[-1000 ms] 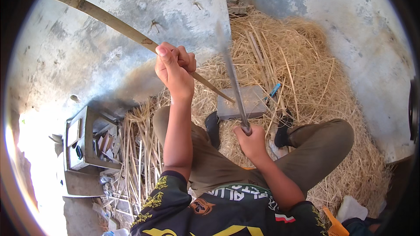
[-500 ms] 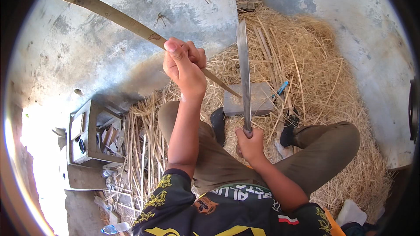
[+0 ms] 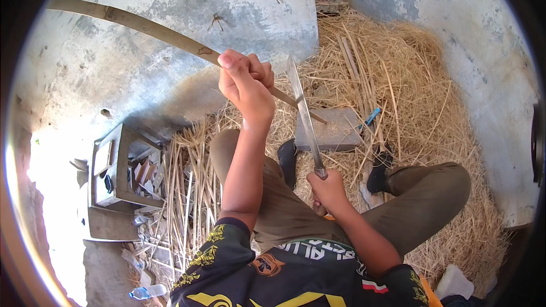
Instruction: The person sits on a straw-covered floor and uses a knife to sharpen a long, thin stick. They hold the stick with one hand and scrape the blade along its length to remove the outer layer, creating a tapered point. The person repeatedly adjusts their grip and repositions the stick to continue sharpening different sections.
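Box [image 3: 118,165]: stood open-sided at the left, with scraps inside.
Bottle [image 3: 148,291]: lay on its side below the box.
Bamboo [image 3: 156,32]: slanted from the upper left down through the left hand, its lower end at the block.
Sticks [image 3: 186,193]: lay loosely beside the box.
Left hand [image 3: 248,88]: was curled tight around the bamboo, thumb uppermost.
Knife [image 3: 307,126]: pointed away from the body, its blade crossing before the bamboo; whether they touched could not be told.
Right hand [image 3: 329,190]: was closed around the knife's handle.
Block [image 3: 341,139]: sat between the feet [image 3: 379,171].
Blue tool [image 3: 372,116]: lay just right of the block.
Straw [image 3: 424,96]: was heaped at the right.
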The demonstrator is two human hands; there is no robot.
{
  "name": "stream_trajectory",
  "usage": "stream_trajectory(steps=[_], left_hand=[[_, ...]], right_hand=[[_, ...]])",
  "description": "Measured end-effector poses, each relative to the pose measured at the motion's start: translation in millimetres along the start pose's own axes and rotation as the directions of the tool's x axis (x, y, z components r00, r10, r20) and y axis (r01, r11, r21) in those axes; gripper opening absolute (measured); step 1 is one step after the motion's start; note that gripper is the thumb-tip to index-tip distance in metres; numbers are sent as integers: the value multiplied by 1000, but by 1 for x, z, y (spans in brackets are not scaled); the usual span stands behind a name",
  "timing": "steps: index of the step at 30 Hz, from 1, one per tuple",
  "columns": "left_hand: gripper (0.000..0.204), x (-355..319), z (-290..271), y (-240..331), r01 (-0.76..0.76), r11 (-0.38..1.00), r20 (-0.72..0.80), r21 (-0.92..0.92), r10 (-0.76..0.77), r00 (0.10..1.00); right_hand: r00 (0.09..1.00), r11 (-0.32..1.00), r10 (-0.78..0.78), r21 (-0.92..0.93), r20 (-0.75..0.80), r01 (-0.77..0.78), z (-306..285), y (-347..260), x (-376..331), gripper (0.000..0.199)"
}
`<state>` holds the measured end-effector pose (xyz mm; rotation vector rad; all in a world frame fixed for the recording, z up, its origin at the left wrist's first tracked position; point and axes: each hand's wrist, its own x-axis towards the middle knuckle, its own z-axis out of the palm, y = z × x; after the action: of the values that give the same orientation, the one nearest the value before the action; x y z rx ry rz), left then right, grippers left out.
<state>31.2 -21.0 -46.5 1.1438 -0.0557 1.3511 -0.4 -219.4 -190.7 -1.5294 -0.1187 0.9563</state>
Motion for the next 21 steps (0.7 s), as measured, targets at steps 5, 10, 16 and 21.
stream_trajectory(steps=[5,10,16,21], left_hand=[[55,-2,-2,-1,-7,1000,16,6,7,1000],[55,-9,9,-3,-24,1000,46,10,24,999],[58,-6,4,0,-32,998,9,55,31,999],[55,-9,10,-1,-22,1000,72,8,21,997]], right_hand=[[906,908,-394,-213,-153,359,-5,-17,-12,31],[891,902,-410,-234,-197,363,-9,3,3,29],[928,924,-322,-277,-187,265,-24,-5,10,31],[852,881,-472,-129,-224,455,-10,10,13,33]])
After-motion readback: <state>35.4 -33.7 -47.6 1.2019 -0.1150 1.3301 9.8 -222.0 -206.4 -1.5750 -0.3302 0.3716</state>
